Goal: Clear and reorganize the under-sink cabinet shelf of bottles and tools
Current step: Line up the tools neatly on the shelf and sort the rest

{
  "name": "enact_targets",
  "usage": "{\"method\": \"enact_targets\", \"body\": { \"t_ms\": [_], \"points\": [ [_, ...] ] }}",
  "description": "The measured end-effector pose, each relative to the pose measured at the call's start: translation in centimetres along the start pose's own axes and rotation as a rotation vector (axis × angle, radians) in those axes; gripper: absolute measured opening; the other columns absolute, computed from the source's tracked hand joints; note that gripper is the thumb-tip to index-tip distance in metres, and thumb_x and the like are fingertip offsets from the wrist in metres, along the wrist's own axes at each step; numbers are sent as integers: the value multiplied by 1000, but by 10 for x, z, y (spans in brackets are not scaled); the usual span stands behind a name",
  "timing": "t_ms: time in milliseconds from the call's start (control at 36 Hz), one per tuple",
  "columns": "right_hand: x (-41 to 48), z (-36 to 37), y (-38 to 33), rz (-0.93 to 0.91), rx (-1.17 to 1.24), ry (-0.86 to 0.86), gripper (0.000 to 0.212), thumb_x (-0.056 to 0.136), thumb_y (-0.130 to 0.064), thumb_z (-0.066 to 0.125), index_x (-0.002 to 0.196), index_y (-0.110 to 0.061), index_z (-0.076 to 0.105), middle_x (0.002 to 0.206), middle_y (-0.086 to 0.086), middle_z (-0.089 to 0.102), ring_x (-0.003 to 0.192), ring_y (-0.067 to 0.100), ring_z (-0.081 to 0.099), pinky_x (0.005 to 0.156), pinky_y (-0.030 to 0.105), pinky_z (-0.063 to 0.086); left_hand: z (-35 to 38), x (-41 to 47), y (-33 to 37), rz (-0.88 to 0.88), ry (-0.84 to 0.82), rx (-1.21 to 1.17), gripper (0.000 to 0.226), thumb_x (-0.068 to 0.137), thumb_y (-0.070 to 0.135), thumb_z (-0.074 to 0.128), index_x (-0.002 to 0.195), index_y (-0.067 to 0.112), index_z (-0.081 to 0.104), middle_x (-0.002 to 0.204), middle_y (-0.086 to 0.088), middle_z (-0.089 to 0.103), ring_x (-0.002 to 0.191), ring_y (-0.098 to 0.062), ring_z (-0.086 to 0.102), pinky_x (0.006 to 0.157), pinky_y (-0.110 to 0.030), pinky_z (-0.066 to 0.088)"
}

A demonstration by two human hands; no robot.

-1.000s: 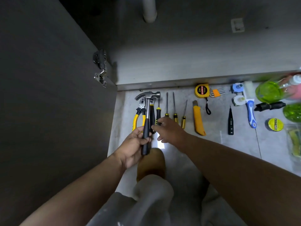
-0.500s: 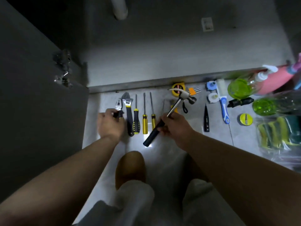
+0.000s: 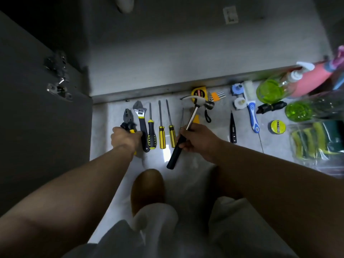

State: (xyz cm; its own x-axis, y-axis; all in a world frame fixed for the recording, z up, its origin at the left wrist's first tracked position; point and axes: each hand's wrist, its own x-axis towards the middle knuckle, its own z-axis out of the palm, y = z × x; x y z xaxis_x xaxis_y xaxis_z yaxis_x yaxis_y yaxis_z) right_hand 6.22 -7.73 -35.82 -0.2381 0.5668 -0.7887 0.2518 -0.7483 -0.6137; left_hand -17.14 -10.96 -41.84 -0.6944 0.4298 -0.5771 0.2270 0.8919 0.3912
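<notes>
Right grip (image 3: 200, 139) is clamped on the hammer (image 3: 193, 114) handle, holding it tilted above the floor (image 3: 219, 118), head in front of the tape measure (image 3: 199, 91). Left grip (image 3: 125, 139) is closed round the pliers (image 3: 128, 119) handles at the row's left end, just beside the wrench (image 3: 140, 113).

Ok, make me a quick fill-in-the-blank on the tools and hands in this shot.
The right hand holds the ____ by its handle. The left hand grips the ____. The case of the tape measure is coloured ____.
Missing words: hammer, pliers, yellow.
</notes>
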Motion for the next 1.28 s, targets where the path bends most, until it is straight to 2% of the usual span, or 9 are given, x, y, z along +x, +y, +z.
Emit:
{"method": "enact_targets", "body": {
  "t_ms": [306, 500, 667, 750, 833, 972, 1083, 1167, 1278],
  "points": [
    [-68, -17, -57, -30, -140, 42, 13, 102, -16, 51, 104, -8, 62, 98, 13, 74, 58, 10, 62, 52, 20, 51, -66, -77, 78, 355, -394, 0, 13, 80, 14, 72, 79, 14, 58, 60, -4, 48, 38, -9, 39, 36, -17, 28],
    [-145, -48, -101, -184, -121, 131, 12, 105, -16, 45, 103, -10, 55, 88, 8, 67, 57, 10, 54, 55, 22, 42, -129, -167, 167, 587, -590, 99, 20, 75, 21, 72, 84, 13, 56, 70, -12, 50, 64, -23, 48, 64, -47, 45],
    [-199, -80, -133, -296, 30, 208, 8, 103, -18, 51, 97, -13, 54, 79, 8, 67, 42, 3, 60, 47, 18, 49, -163, -246, 215, 663, -753, -32, 17, 88, 21, 69, 78, 18, 56, 66, -4, 50, 60, -19, 50, 54, -27, 43],
    [-219, -87, -150, -327, 147, 183, 11, 102, -21, 57, 93, -15, 53, 67, 5, 67, 47, 4, 65, 48, 18, 52, -169, -282, 223, 652, -834, -200, 9, 92, 15, 65, 98, 9, 62, 94, -15, 62, 91, -26, 64, 77, -36, 61],
    [-236, -83, -170, -363, 276, 114, 7, 100, -19, 60, 98, -15, 56, 76, 5, 70, 54, 9, 71, 52, 20, 58, -173, -307, 219, 658, -858, -231, 35, 94, 18, 62, 121, -4, 62, 117, -24, 61, 111, -34, 61, 105, -51, 47],
    [-257, -69, -184, -472, 241, 55, 7, 94, -22, 68, 96, -16, 67, 67, 0, 72, 54, 8, 67, 59, 23, 60, -173, -321, 204, 660, -977, -221, 44, 93, 34, 62, 128, 7, 64, 122, -16, 70, 111, -28, 70, 101, -52, 49],
    [-260, -49, -186, -504, 265, 38, 19, 101, -25, 56, 98, -12, 70, 82, 6, 72, 66, 14, 68, 57, 25, 58, -174, -322, 194, 700, -827, -267, 50, 83, 45, 70, 119, 11, 67, 92, -4, 68, 76, -14, 67, 73, -34, 54],
    [-257, -31, -191, -450, 377, 2, 38, 103, -46, 46, 107, -15, 68, 96, 7, 75, 87, 23, 72, 74, 37, 61, -177, -315, 192, 737, -618, -269, 63, 68, 54, 75, 107, 6, 67, 86, -6, 65, 80, -20, 61, 74, -35, 48],
    [-242, -16, -201, -388, 275, -72, 49, 94, -63, 50, 119, -24, 67, 113, 5, 71, 104, 25, 69, 86, 46, 56, -180, -291, 194, 756, -464, -234, 31, 74, 54, 74, 78, 23, 68, 71, 6, 70, 77, -17, 66, 78, -34, 47]
  ]
}}
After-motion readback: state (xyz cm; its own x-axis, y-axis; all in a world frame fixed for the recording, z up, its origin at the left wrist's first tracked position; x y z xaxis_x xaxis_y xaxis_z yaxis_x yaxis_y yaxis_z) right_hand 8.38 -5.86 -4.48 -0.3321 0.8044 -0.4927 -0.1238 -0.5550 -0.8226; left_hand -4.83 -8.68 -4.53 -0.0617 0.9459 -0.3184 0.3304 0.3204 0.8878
